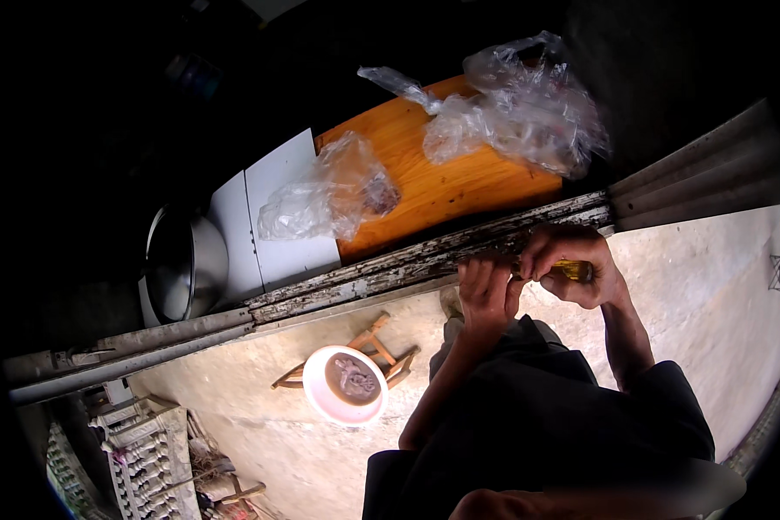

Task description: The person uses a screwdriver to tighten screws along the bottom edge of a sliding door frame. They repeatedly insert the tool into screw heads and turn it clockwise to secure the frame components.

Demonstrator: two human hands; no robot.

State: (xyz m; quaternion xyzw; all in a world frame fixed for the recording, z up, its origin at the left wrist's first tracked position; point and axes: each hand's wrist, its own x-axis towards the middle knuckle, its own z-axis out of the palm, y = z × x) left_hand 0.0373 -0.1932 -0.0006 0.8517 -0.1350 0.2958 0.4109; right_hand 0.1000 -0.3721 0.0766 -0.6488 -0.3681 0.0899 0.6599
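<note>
My right hand [574,260] is closed around a yellow, see-through handle [578,270], perhaps a screwdriver's. The handle's end shows below my curled fingers; its other end is hidden. Right beside it, my left hand [485,290] has its fingers bent and pressed together at the edge of a worn wooden sill [425,247]. Whatever it grips is covered by the fingers. Both hands meet in front of the sill, thumbs close together.
Beyond the sill, an orange wooden board [459,186] and a white panel [286,182] carry clear plastic bags [529,113]. A steel pot [204,260] stands left. Below, a pinkish-white basin [321,403] with murky liquid sits on a wooden stool [377,342]. White balusters [139,451] are lower left.
</note>
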